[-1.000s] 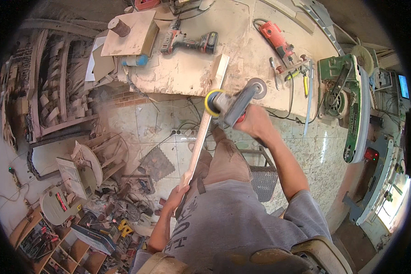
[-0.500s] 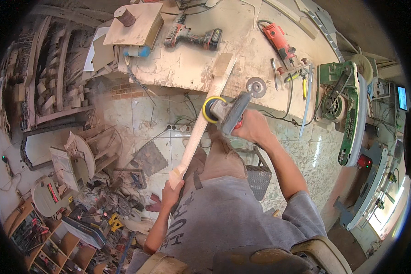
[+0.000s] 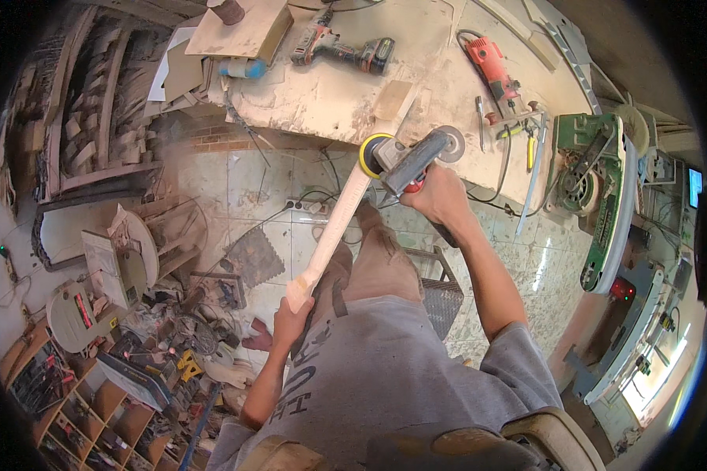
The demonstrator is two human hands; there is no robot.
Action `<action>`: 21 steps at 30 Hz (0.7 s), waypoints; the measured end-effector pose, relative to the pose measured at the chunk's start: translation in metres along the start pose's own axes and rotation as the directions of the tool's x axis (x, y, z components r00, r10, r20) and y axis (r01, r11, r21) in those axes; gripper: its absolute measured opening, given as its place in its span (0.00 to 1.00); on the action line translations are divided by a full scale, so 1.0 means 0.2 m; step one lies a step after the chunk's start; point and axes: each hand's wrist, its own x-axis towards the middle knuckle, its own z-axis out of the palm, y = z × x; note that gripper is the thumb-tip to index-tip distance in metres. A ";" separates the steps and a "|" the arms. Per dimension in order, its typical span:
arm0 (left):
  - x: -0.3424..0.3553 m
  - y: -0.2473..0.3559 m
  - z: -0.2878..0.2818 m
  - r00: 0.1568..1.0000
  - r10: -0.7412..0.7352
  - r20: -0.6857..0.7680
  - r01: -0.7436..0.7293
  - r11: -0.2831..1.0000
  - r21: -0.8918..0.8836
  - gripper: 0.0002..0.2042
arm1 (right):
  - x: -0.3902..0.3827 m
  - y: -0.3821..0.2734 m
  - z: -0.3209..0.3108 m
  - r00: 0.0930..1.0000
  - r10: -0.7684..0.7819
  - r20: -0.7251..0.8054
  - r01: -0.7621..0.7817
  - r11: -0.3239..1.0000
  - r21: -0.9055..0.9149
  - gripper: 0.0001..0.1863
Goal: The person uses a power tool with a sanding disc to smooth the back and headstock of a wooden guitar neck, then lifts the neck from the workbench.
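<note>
My left hand (image 3: 292,322) grips the near end of a long pale wooden piece (image 3: 340,221), shaped with a wider block at each end. Its far end rests on the edge of the dusty workbench (image 3: 306,118). In my right hand (image 3: 441,196) is an angle grinder (image 3: 416,163), dark-bodied with a red part by my fingers. The grinder's round yellow-rimmed pad (image 3: 375,155) lies against the wooden piece, near its far end. My right fingers are wrapped round the tool and partly hidden behind it.
On the bench lie a cordless drill (image 3: 344,52), a red corded power tool (image 3: 491,67), a grinding disc (image 3: 451,144) and pliers (image 3: 530,151). A green belt machine (image 3: 597,196) stands at the right. Cluttered shelves (image 3: 94,416) fill the lower left, and a cable (image 3: 259,224) crosses the floor.
The grinder has moved up along the wooden piece, farther from me, and has turned slightly. My left hand still holds the near end. The whole view has shifted a little.
</note>
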 end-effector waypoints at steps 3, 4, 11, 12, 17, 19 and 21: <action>0.02 -0.01 0.01 0.999 0.017 0.032 -0.015 0.999 -0.042 0.38 | -0.01 -0.02 -0.02 0.998 -0.029 0.047 0.031 0.998 -0.050 0.34; 0.03 -0.02 0.01 0.999 0.024 0.048 -0.021 0.998 -0.059 0.38 | -0.03 -0.03 -0.01 0.994 -0.037 0.105 0.047 0.994 -0.097 0.34; 0.04 -0.01 -0.01 0.984 0.063 0.166 -0.033 0.984 -0.177 0.35 | 0.01 0.02 -0.04 0.992 -0.010 -0.124 0.005 0.999 -0.040 0.31; 0.04 -0.01 -0.02 0.979 0.067 0.193 -0.029 0.980 -0.196 0.35 | 0.02 0.03 -0.04 0.997 -0.016 -0.069 0.013 0.999 -0.050 0.32; 0.06 -0.02 -0.02 0.963 0.075 0.257 -0.020 0.978 -0.208 0.35 | -0.15 -0.02 0.12 0.982 -0.093 0.162 0.119 0.980 -0.159 0.31; 0.08 -0.04 -0.02 0.948 0.109 0.298 -0.039 0.972 -0.234 0.36 | -0.21 -0.04 0.16 0.975 -0.132 0.181 0.159 0.976 -0.147 0.30; 0.10 -0.06 -0.01 0.949 0.093 0.302 -0.020 0.972 -0.235 0.36 | -0.21 -0.06 0.16 0.969 -0.149 0.196 0.175 0.977 -0.121 0.29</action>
